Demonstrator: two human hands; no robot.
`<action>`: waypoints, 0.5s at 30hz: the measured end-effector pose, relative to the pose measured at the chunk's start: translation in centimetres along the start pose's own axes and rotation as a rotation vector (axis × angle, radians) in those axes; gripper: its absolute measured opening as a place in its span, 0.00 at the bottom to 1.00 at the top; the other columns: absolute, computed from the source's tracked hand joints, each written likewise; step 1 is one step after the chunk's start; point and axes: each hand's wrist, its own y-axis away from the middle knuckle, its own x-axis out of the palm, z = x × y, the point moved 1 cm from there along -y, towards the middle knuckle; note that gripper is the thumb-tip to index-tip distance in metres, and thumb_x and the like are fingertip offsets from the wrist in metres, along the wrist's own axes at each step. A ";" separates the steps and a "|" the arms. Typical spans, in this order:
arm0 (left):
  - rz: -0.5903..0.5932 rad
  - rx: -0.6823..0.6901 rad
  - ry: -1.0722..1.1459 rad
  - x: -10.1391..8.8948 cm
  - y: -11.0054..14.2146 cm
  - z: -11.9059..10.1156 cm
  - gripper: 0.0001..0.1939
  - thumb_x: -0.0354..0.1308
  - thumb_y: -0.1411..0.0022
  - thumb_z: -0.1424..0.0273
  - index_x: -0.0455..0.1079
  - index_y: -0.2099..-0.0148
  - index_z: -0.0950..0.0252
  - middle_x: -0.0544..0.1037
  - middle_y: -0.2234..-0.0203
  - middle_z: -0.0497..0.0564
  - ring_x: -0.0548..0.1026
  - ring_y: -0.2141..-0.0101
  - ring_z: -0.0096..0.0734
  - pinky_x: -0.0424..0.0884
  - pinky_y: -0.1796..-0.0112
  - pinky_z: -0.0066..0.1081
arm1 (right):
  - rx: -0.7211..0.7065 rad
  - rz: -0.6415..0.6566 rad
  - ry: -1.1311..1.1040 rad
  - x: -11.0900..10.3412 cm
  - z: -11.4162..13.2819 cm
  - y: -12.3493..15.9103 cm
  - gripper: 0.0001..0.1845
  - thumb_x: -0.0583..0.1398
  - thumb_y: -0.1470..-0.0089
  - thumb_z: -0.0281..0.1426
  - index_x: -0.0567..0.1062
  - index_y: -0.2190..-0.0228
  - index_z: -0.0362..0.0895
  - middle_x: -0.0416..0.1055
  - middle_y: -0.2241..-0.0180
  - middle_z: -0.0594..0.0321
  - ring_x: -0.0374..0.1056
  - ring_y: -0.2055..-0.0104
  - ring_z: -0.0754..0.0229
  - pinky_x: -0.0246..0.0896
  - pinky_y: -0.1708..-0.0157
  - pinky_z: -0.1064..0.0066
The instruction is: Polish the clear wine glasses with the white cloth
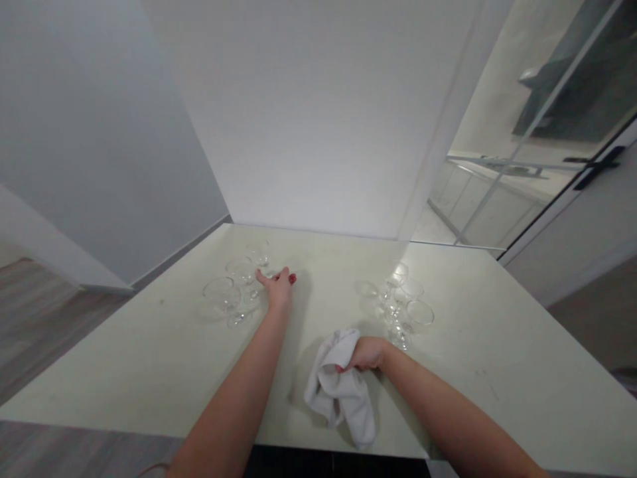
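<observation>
My left hand (277, 287) reaches to the far left part of the table, right beside a group of clear stemmed glasses. Its visible fingers are spread apart, and I see nothing gripped in them; whether they touch the nearest glass is hard to tell. Of this group, one wide-rimmed glass (221, 294) stands nearest me, another glass (241, 271) is behind it, and a third glass (259, 253) is farthest back. My right hand (367, 353) is closed on a crumpled white cloth (343, 392), held low near the table's front edge. The cloth hides most of those fingers.
A second cluster of clear stemmed glasses (419, 312) stands right of centre, just beyond my right hand. The pale table (164, 372) meets a white wall (318, 133) at its far edge. A glazed panel (497, 172) and a door with a black handle (597, 166) are at right.
</observation>
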 end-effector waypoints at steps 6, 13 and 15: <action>0.053 0.033 -0.203 0.9 -1.5 -0.6 0.13 0.53 0.39 0.70 0.62 0.52 0.64 0.66 0.83 0.39 0.67 0.84 0.20 0.66 0.77 0.22 | -0.156 -0.015 -0.280 -0.9 -1.4 -1.9 0.34 0.76 0.84 0.40 0.78 0.68 0.39 0.77 0.69 0.59 0.72 0.66 0.58 0.64 0.67 0.71; 0.259 0.458 -0.540 0.5 1.9 -1.5 0.10 0.60 0.45 0.64 0.75 0.64 0.65 0.70 0.79 0.45 0.66 0.78 0.25 0.63 0.72 0.26 | -0.443 -0.307 -0.333 -1.2 0.1 -2.9 0.28 0.71 0.71 0.48 0.78 0.69 0.43 0.76 0.72 0.62 0.71 0.70 0.59 0.65 0.70 0.70; 0.337 0.672 -0.687 0.3 2.8 -1.5 0.12 0.58 0.42 0.61 0.75 0.63 0.65 0.73 0.72 0.49 0.69 0.73 0.29 0.66 0.67 0.29 | -0.484 -0.369 -0.217 -1.6 0.6 -2.4 0.24 0.71 0.69 0.46 0.79 0.70 0.44 0.76 0.72 0.63 0.70 0.71 0.60 0.63 0.72 0.71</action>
